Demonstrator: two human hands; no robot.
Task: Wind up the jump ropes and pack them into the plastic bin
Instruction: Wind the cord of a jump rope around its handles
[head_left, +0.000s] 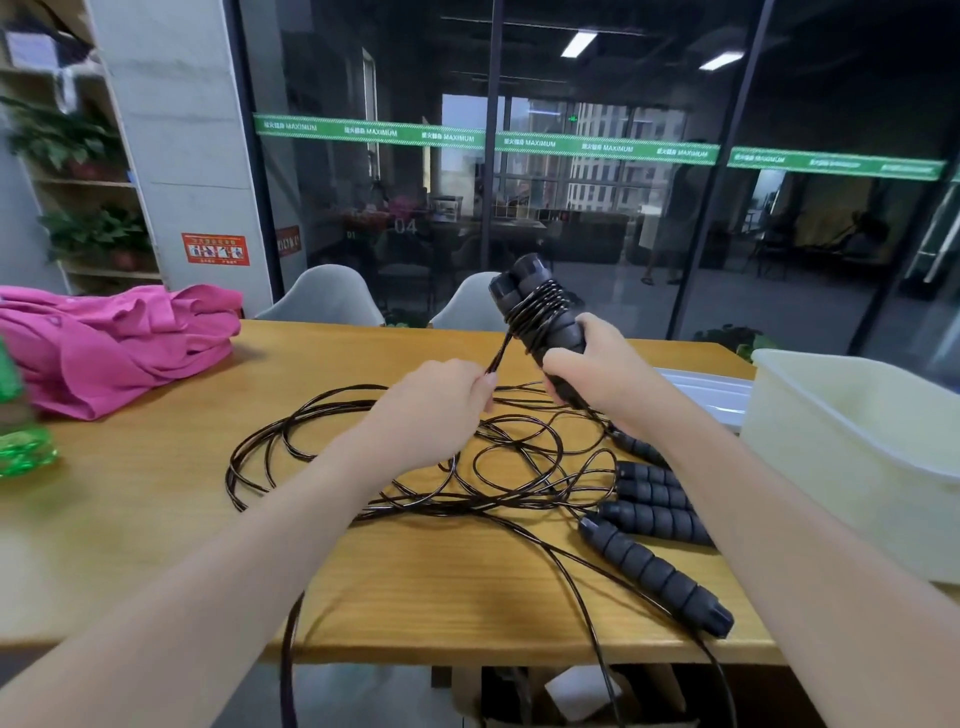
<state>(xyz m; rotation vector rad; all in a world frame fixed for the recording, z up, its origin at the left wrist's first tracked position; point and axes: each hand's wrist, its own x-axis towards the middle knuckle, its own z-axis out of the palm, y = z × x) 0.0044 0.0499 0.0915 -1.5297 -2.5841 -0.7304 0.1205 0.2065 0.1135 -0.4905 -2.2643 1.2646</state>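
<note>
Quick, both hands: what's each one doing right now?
Left hand: pinching the black cord taut.
Right hand: gripping the paired handles, cord partly wound round them.

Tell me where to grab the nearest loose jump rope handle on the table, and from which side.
Grip the nearest handle round its ribbed foam middle, coming from above with fingers across its length. It lies flat and diagonal near the table edge, its cap end toward you and its cord end pointing away. The near side is open; the neighbouring handles crowd the far side, so probably avoid approaching from there.
</note>
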